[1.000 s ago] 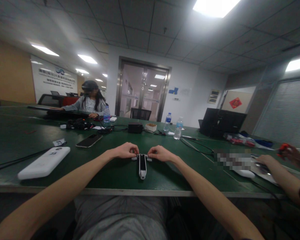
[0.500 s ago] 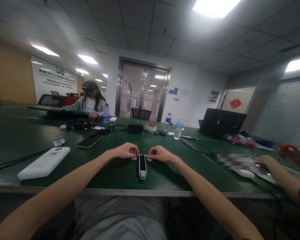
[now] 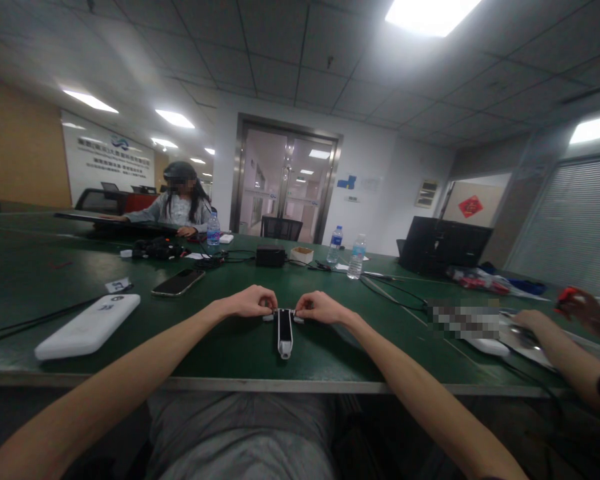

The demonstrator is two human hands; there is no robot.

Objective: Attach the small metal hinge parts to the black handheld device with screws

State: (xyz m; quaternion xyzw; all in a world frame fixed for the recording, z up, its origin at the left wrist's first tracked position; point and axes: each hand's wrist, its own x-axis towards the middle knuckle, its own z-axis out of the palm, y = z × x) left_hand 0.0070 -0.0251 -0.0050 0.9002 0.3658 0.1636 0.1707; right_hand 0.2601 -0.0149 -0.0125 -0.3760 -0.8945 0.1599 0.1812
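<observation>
A narrow white device with a black top panel (image 3: 285, 325) lies on the green table, its tapered white end pointing toward me. Small pale pieces jut out from both sides of its far end. My left hand (image 3: 254, 301) is closed, thumb and fingers pinching the piece on the left side. On the opposite side, my right hand (image 3: 320, 307) pinches the matching piece in the same way. Fingers partly cover both side pieces, so their exact shape is hidden.
At left lie a white power bank (image 3: 90, 327) and a phone (image 3: 179, 283). Farther back stand a black box (image 3: 271, 255), an open small box (image 3: 301, 255) and water bottles (image 3: 357, 257). A co-worker's hand (image 3: 530, 327) works at right; another person sits across the table.
My hands and the device stay in place. At the far right, a co-worker's hand with a red thing has shifted slightly.
</observation>
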